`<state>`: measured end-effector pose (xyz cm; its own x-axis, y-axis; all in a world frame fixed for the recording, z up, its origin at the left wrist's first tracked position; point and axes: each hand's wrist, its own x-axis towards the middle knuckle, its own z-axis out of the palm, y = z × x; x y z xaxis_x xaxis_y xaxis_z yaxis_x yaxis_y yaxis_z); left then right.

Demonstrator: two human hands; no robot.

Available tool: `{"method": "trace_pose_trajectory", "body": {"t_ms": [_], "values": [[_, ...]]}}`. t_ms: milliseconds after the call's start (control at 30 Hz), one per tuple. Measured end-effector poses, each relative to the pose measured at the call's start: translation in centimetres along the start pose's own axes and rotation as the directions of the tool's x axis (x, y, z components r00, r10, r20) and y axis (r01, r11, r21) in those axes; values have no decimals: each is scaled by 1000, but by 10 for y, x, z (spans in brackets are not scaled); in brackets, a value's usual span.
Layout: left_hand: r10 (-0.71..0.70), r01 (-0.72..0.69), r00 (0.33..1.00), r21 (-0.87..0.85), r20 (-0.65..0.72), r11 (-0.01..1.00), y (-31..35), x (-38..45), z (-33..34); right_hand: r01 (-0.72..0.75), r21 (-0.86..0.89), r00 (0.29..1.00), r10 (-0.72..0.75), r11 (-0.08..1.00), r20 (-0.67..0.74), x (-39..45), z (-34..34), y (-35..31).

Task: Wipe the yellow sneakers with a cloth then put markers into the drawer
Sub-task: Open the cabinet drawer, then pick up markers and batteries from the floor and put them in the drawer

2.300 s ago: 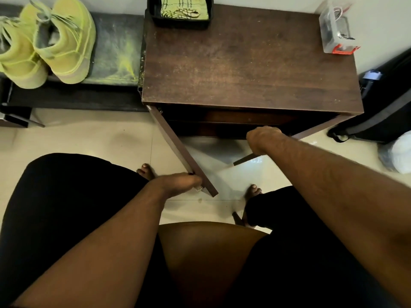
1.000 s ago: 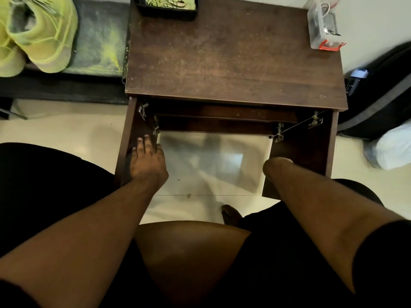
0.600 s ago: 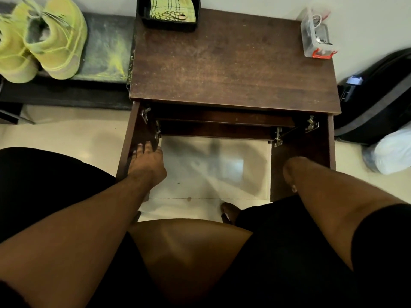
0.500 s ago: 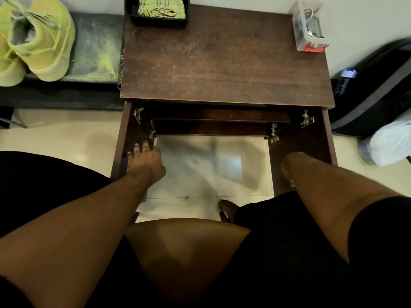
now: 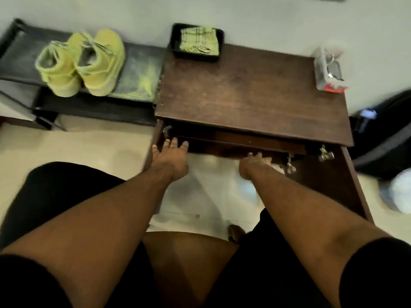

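Note:
Two yellow sneakers (image 5: 82, 63) stand side by side on a low black shoe rack (image 5: 133, 70) at the left. A yellow-green cloth (image 5: 198, 40) lies folded in a black tray (image 5: 174, 44) at the back of the brown wooden cabinet (image 5: 251, 92). Both cabinet doors hang open. My left hand (image 5: 169, 158) reaches, fingers spread, to the dark drawer front (image 5: 233, 144) under the top, by the left door. My right hand (image 5: 255, 163) reaches in beside the right door (image 5: 329, 176), its fingertips hidden. A clear box (image 5: 328, 72) with small items stands at the back right; markers are not discernible.
A black bag (image 5: 384, 134) leans against the wall to the right of the cabinet, with a white bundle (image 5: 398, 192) on the floor in front of it. My knees and black shorts fill the lower frame. The floor is pale tile.
Both hands left the open doors and moved forward toward the drawer front under the cabinet top. The view tilted up and swung left, showing more wall and shoe rack.

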<state>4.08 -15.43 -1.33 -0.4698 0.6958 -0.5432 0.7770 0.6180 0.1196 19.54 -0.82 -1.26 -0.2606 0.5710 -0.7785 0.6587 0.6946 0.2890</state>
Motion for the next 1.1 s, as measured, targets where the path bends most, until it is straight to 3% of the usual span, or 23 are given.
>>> {"method": "trace_pose_trajectory", "body": {"t_ms": [167, 267, 333, 467, 567, 733, 867, 1100], "values": [[-94, 89, 982, -37, -163, 995, -51, -44, -49, 264, 39, 913, -237, 964, -331, -49, -68, -82], [-216, 179, 922, -143, -322, 973, -101, -69, -77, 351, 69, 843, -283, 934, -458, -86, -106, -122], [-290, 214, 867, -223, -406, 951, -145, -85, -91, 397, 67, 798, -309, 915, -517, -104, -132, -154], [-445, 270, 804, -423, -394, 865, -248, -113, -80, 529, -84, 721, -500, 844, -479, -119, -168, -237], [-570, 358, 766, -539, -298, 763, -320, -127, -28, 617, -178, 668, -630, 766, -395, -122, -181, -305], [-705, 550, 708, -656, 38, 517, -389, -138, 86, 702, -318, 606, -769, 637, -205, -103, -174, -411], [-725, 641, 644, -690, 244, 337, -401, -125, 160, 748, -367, 570, -818, 553, -73, -64, -150, -468], [-717, 639, 541, -769, 440, 10, -396, -70, 249, 782, -393, 573, -807, 484, 146, 33, -108, -521]]}}
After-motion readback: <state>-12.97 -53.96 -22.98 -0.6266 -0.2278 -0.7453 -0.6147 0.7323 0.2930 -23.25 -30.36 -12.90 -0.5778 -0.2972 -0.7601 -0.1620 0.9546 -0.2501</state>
